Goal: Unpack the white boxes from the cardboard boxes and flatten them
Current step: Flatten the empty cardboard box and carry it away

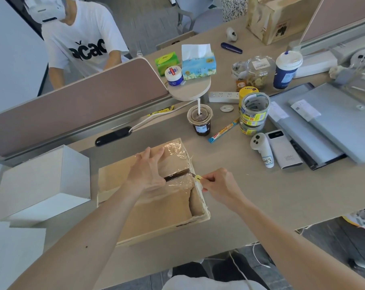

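Note:
A taped cardboard box (156,214) lies on the desk in front of me, its top seam covered in clear tape and partly split open. My left hand (149,171) presses flat on the box top, fingers spread straight. My right hand (218,185) grips a small yellow cutter (198,178) whose blade sits in the seam at the box's right edge. A white box (49,183) stands to the left of the cardboard box, with flat white pieces (12,254) at the near left.
An iced drink cup (200,120) stands just behind the box, tape rolls (253,113), a white controller (261,148) and a power bank (283,148) to its right. Laptops (334,122) lie at far right. A person in a white shirt (81,38) sits beyond the divider (72,105).

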